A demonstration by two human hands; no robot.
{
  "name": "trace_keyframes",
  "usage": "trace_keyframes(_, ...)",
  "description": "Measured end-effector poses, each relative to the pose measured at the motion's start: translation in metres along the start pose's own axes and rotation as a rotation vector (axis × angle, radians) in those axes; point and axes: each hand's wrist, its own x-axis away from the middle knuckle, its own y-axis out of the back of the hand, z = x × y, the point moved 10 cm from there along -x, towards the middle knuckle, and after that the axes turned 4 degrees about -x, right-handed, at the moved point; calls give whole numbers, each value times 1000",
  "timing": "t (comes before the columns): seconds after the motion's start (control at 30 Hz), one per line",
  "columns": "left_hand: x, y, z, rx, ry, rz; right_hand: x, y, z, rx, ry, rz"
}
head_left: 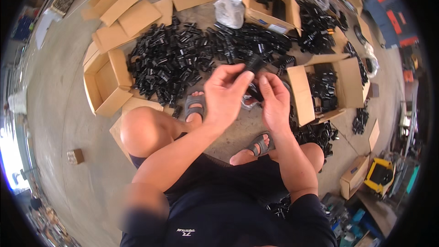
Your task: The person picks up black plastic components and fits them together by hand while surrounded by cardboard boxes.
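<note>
both hands' fingers [242, 78] pinch a black plastic part [254, 64], its long axis pointing up-right.

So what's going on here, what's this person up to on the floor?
A person sits low over a concrete floor, both hands raised in front of them. The left hand and right hand together hold a small black plastic part, fingertips pinched on it. Ahead lies a big heap of similar black parts. An open cardboard box stands empty at the left, and another box at the right holds more black parts. Sandalled feet rest below the hands.
</note>
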Motion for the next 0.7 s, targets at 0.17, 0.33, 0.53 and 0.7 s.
trace_keyframes(0.17, -19, 34, 2, 16, 150, -111, 16, -41, 30, 213, 215, 156)
trace_keyframes(0.33, -15, 27, 7, -121, 254, 17, 33, -56, 60, 913, 659, 233)
trace_keyframes(0.53, -16, -9, -13, -362, 6, 332, 20, -16, 64, 578, 366, 121)
trace_keyframes(0.7, 0, -46, -33, -726, -165, 697, 24, -3, 70, 246, 229, 148)
